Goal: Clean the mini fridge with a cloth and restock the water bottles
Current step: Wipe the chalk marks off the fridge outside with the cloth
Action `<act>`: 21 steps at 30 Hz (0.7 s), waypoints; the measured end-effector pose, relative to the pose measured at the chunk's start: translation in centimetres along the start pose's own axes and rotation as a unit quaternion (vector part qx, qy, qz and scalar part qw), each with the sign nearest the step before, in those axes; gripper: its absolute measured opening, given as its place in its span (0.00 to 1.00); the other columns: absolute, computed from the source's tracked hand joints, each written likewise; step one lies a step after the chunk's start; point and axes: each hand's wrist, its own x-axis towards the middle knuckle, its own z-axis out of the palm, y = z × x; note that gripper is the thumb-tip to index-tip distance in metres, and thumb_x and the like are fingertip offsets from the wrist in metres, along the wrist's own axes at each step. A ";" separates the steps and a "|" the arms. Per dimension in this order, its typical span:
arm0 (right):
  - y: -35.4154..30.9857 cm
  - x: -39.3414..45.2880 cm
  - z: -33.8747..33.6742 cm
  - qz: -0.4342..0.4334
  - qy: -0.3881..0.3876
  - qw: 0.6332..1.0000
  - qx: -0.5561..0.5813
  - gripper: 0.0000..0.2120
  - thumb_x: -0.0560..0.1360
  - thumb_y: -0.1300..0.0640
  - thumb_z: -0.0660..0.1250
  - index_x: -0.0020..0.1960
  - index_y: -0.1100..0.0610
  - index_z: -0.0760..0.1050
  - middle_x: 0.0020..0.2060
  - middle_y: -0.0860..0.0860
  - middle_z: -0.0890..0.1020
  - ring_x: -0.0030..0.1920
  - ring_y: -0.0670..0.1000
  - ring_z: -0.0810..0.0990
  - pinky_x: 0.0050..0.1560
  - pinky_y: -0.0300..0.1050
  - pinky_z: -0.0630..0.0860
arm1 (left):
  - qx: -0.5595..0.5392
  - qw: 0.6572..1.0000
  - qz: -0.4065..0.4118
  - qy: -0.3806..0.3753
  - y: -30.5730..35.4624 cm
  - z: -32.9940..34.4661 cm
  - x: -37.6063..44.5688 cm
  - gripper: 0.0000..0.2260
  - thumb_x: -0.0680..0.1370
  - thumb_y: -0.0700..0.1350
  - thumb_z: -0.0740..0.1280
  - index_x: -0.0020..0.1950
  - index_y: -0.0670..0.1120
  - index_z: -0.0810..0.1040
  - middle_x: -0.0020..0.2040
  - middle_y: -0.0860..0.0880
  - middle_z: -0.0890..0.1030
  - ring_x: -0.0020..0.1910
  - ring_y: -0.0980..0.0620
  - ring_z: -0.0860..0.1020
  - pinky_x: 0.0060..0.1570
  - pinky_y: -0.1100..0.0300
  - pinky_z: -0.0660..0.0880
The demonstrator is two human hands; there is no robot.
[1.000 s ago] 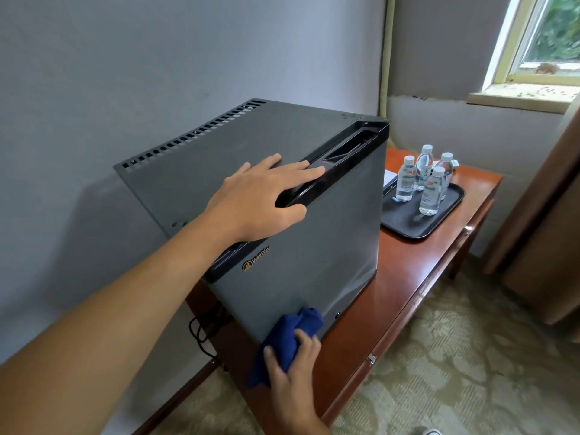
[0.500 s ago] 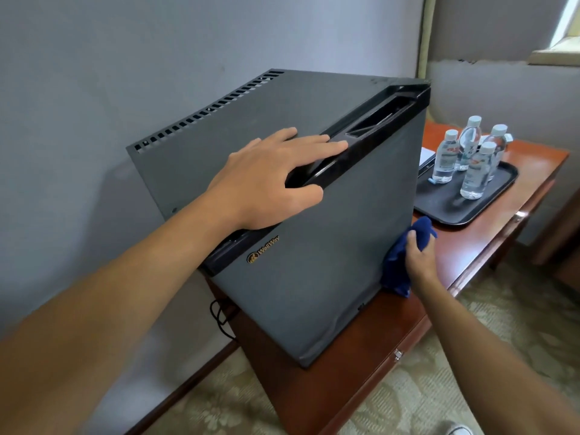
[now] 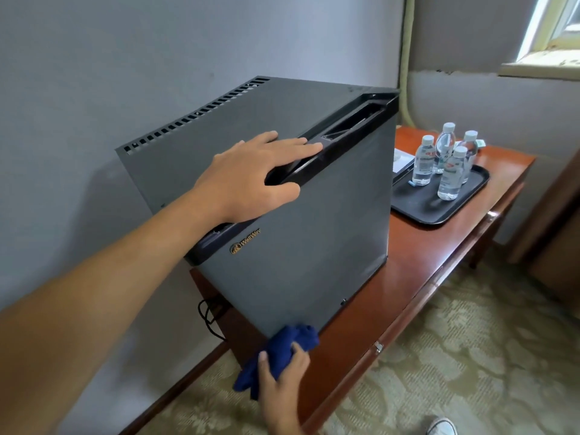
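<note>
Grey mini fridge [image 3: 298, 233], door closed, gold logo.

Fridges: one [image 3: 292, 215], under the left hand.
Bottles: four [image 3: 451, 174], well right of both hands.
Trays: one [image 3: 417, 208], beneath the bottles.
Cloths: one [image 3: 282, 350], in the right hand.
Hands: two, left [image 3: 251, 180] and right [image 3: 282, 381].
Tables: one [image 3: 423, 262].
Shoes: one [image 3: 441, 426], right of the right hand.

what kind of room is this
Probably a hotel guest room: a mini fridge on a wooden desk, sealed water bottles set out on a black tray, and patterned carpet.
</note>
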 end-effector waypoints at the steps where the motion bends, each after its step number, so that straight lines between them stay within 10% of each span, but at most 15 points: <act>1: 0.2 -0.5 0.1 0.002 -0.017 1.000 -0.003 0.24 0.72 0.52 0.78 0.59 0.48 0.67 0.62 0.51 0.66 0.62 0.39 0.69 0.66 0.40 0.65 | 0.001 1.000 -0.001 -0.001 0.1 0.0 0.0 0.29 0.80 0.52 0.65 0.74 0.76 0.60 0.76 0.75 0.60 0.80 0.63 0.52 0.75 0.40 0.54; 11: -2.2 13.1 -8.8 0.014 0.097 0.995 -0.015 0.23 0.71 0.60 0.77 0.64 0.61 0.74 0.59 0.56 0.76 0.61 0.59 0.76 0.67 0.60 0.72 | -0.002 1.000 -0.006 -0.001 0.3 0.2 0.1 0.29 0.80 0.52 0.66 0.74 0.76 0.60 0.75 0.76 0.60 0.80 0.64 0.51 0.73 0.40 0.53; 21: -9.1 29.7 -18.1 0.058 0.112 0.990 0.066 0.07 0.79 0.49 0.66 0.55 0.47 0.72 0.52 0.57 0.83 0.58 0.63 0.83 0.60 0.60 0.79 | -0.005 1.000 -0.001 0.003 -0.5 0.4 0.6 0.29 0.79 0.54 0.66 0.72 0.78 0.59 0.74 0.78 0.60 0.79 0.66 0.52 0.72 0.39 0.54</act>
